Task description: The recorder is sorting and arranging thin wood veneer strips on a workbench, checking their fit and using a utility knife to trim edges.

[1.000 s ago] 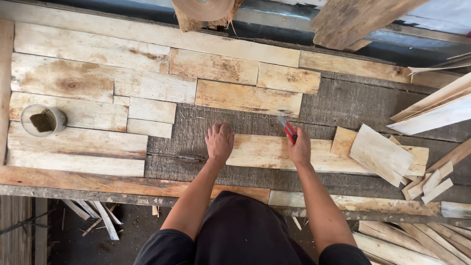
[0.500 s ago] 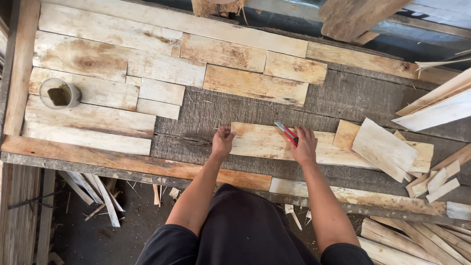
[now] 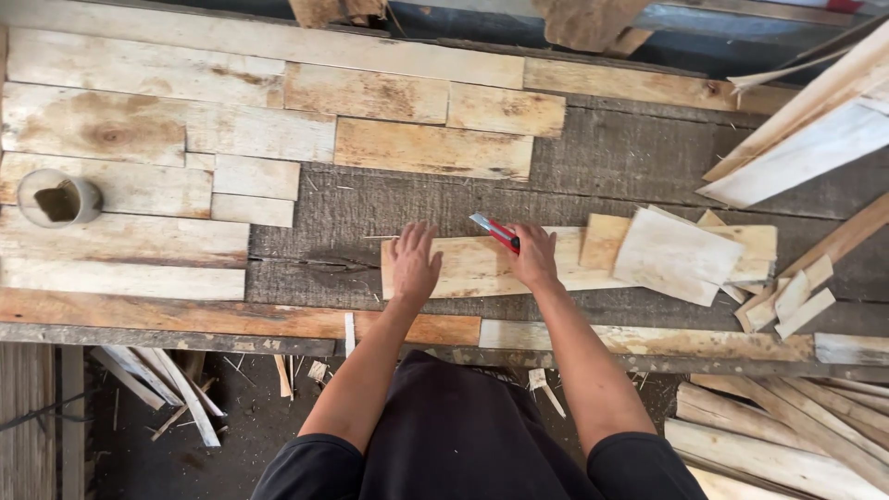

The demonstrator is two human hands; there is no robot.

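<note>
While left hand (image 3: 414,264) presses plank (image 3: 463,268), right hand (image 3: 534,257) grips knife (image 3: 494,231).

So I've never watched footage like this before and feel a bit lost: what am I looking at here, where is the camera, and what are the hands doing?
The camera sits on a person's head and looks straight down, so you see their own two bare arms. There is no machine. Below is a rough workbench partly covered with pale wooden boards fitted side by side. The left hand lies flat on a loose plank. The right hand rests on the same plank and holds a red utility knife in its grip. A small round container stands at the left, and wood offcuts are piled at the right.
</note>
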